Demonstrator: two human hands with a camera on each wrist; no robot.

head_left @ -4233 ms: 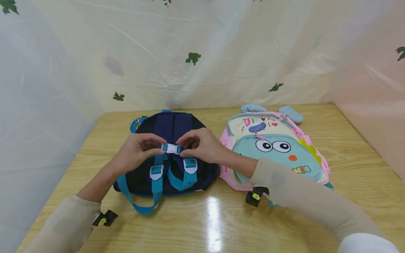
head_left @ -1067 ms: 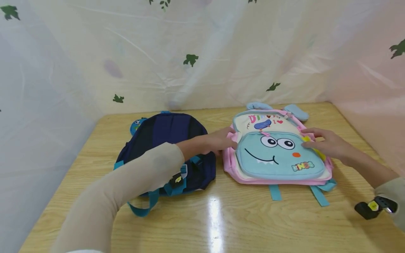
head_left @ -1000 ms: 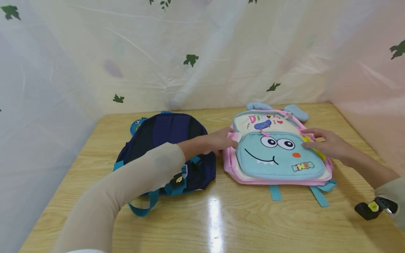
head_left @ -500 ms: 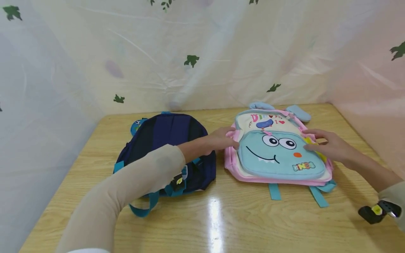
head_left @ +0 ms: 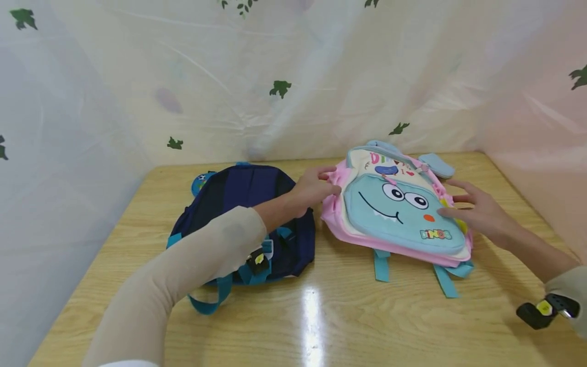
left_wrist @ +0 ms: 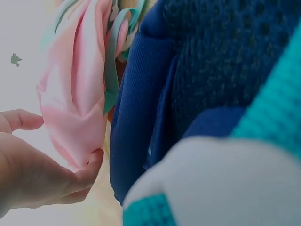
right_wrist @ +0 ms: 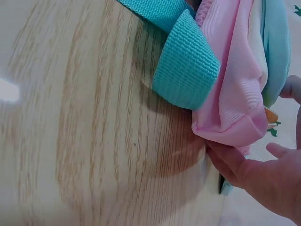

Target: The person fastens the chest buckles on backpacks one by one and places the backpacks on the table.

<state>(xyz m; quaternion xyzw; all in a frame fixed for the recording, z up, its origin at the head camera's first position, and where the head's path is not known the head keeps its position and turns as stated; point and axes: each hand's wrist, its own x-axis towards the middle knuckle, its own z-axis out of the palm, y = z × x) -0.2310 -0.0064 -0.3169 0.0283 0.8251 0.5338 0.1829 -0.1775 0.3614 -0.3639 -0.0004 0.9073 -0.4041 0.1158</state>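
Observation:
The pink and light-blue dinosaur backpack (head_left: pixel 382 219) lies front up on the right of the table, its left side raised in the head view. My left hand (head_left: pixel 314 192) grips its pink left side; in the left wrist view the hand's fingers and thumb curl round the pink fabric (left_wrist: pixel 77 84). At the other side my right hand (head_left: pixel 483 211) holds the edge, thumb on the front. From the right wrist, its fingers (right_wrist: pixel 225 162) are seen tucked under the pink bottom corner (right_wrist: pixel 235 122). Teal straps (head_left: pixel 445 280) trail from the backpack's lower edge.
A navy backpack (head_left: pixel 249 186) lies back up to the left, partly under my left forearm. One of its blue strap loops (head_left: pixel 206 307) hangs toward the table's (head_left: pixel 257 336) front. A pale patterned sheet (head_left: pixel 220 81) hangs behind the table.
Both hands went from the navy backpack's white buckle to the dinosaur backpack's sides. In the last half second its left side has risen and the backpack has turned slightly.

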